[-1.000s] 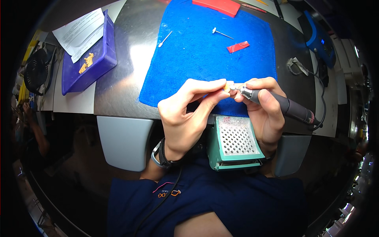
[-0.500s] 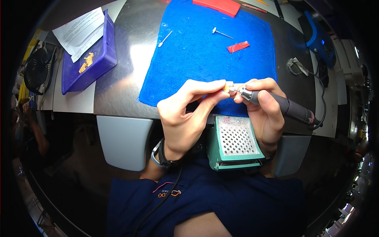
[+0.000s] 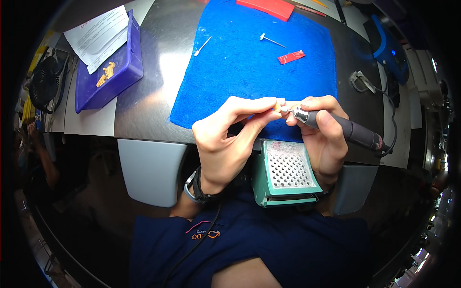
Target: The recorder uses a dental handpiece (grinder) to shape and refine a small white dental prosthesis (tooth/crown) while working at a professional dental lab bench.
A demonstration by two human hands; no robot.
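Between the thumb and fingertips of my left hand [image 3: 222, 139] is a small yellowish piece [image 3: 278, 107], mostly hidden by the fingers. My right hand [image 3: 322, 144] grips a dark rotary handpiece [image 3: 357, 133] with a silver nose. Its small pale bit [image 3: 285, 110] points left and meets or nearly meets the yellowish piece; I cannot tell if they touch. Both hands are close together over the near edge of a blue towel [image 3: 259, 72]. Just below them, a green box with a perforated metal grille [image 3: 291, 171] sits at the bench edge.
Two loose bits, one on the left [image 3: 202, 46] and one near the middle [image 3: 272, 40], lie on the towel beside a red strip [image 3: 291, 57]. A purple bin [image 3: 137, 67] holds papers and yellowish pieces [image 3: 106, 74]. A blue control unit [image 3: 388, 48] stands right, near the handpiece cord [image 3: 394, 120].
Almost nothing differs. Both hands, still holding the yellowish piece and the handpiece, appear shifted very slightly to the right, along with the view of the bench.
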